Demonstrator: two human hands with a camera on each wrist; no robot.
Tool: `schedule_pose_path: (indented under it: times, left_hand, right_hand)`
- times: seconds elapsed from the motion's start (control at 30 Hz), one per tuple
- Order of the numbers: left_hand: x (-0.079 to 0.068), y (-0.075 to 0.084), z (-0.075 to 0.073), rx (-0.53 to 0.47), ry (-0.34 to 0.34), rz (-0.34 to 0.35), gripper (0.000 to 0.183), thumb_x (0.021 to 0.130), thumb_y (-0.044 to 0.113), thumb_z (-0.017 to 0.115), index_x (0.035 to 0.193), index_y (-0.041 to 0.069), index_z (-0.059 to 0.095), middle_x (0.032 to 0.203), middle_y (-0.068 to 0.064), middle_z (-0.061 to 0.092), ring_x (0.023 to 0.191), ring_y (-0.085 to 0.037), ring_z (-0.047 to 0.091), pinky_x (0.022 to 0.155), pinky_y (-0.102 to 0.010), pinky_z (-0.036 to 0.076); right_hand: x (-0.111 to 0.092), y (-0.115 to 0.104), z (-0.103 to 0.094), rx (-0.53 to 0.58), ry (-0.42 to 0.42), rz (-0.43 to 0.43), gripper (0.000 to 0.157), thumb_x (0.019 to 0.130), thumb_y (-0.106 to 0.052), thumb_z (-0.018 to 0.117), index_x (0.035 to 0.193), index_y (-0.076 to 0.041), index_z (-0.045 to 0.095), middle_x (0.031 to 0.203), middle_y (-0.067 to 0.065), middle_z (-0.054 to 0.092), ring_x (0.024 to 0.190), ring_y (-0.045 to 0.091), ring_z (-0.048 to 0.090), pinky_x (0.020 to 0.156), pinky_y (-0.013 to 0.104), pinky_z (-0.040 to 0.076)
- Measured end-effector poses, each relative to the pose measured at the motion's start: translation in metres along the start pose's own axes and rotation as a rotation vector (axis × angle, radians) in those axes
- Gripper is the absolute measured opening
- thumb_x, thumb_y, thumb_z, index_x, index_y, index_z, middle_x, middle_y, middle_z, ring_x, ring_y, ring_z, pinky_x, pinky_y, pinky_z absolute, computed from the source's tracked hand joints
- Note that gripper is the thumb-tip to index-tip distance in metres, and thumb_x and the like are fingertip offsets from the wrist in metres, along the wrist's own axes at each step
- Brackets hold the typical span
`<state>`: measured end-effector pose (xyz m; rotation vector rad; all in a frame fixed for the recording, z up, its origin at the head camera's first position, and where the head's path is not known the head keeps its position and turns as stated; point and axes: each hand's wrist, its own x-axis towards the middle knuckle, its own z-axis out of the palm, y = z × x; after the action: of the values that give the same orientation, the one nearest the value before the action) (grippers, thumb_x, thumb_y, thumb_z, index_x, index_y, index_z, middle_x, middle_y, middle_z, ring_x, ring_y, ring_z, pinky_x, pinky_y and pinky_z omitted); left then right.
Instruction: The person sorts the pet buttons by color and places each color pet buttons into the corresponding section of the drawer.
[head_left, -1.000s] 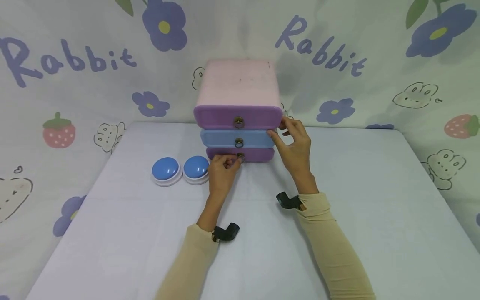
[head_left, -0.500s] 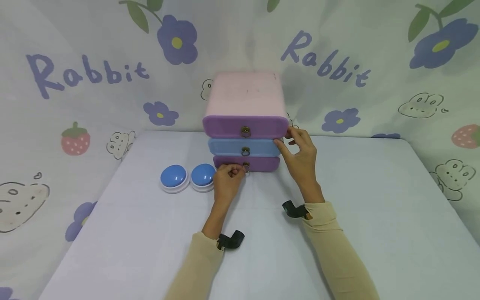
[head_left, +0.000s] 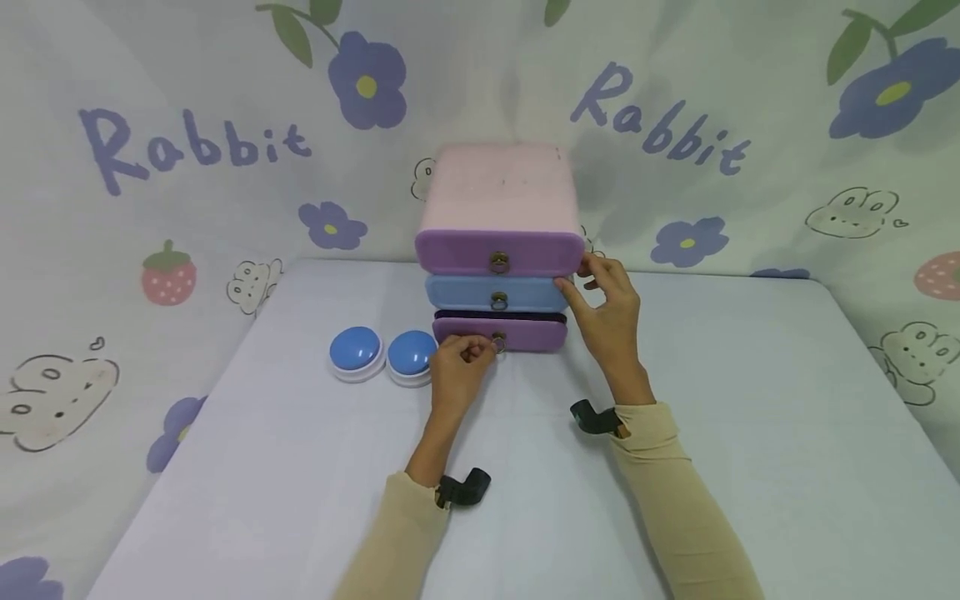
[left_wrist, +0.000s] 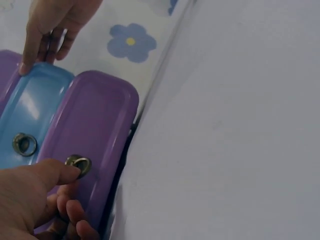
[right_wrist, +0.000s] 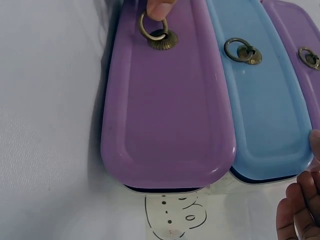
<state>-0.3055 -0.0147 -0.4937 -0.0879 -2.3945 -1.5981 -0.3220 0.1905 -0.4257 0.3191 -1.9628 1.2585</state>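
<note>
A small pink cabinet with three drawers stands at the back of the table. My left hand pinches the ring pull of the bottom purple drawer. That drawer sticks out a little, with a dark gap along its top edge. Above it, the blue drawer and the top purple drawer each carry a brass ring. My right hand holds the cabinet's right side, its thumb at the blue drawer's upper corner.
Two blue dome buttons on white bases sit left of the cabinet, the nearer one close beside my left hand. A printed cloth hangs right behind the cabinet. The white tabletop extends to the right.
The bottom drawer has come slightly forward with my left hand on its ring, and a dark gap now shows above it. My right hand stays at the cabinet's side. The head view has shifted.
</note>
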Motion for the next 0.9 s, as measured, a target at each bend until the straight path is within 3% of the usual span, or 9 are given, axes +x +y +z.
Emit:
schedule_pose_path:
  times: [0.13, 0.33, 0.9]
  left_hand:
    - [-0.004, 0.000, 0.000, -0.020, -0.004, 0.013, 0.007, 0.084, 0.004, 0.078, 0.087, -0.002, 0.076, 0.081, -0.008, 0.061, 0.073, -0.016, 0.058, 0.063, -0.018, 0.046]
    - [-0.010, 0.001, -0.002, -0.015, -0.015, 0.002, 0.008, 0.085, 0.007, 0.079, 0.088, 0.000, 0.076, 0.082, -0.007, 0.061, 0.074, -0.015, 0.058, 0.064, -0.018, 0.048]
    - [-0.027, 0.003, -0.008, -0.033, -0.020, 0.016, 0.008, 0.085, 0.008, 0.079, 0.088, 0.001, 0.076, 0.083, -0.007, 0.062, 0.075, -0.015, 0.059, 0.065, -0.019, 0.049]
  right_hand:
    - [-0.001, 0.016, 0.000, 0.001, -0.003, 0.003, 0.047, 0.082, -0.001, 0.081, 0.124, 0.008, 0.065, 0.108, 0.021, 0.063, 0.099, 0.032, 0.059, 0.081, 0.042, 0.047]
    - [-0.001, 0.017, -0.002, -0.004, -0.022, 0.015, 0.047, 0.085, -0.010, 0.080, 0.128, 0.002, 0.065, 0.110, 0.016, 0.063, 0.101, 0.024, 0.059, 0.084, 0.037, 0.048]
    - [0.000, 0.014, -0.003, -0.019, -0.037, 0.012, 0.047, 0.085, -0.011, 0.081, 0.127, 0.004, 0.065, 0.110, 0.016, 0.062, 0.101, 0.025, 0.059, 0.084, 0.035, 0.048]
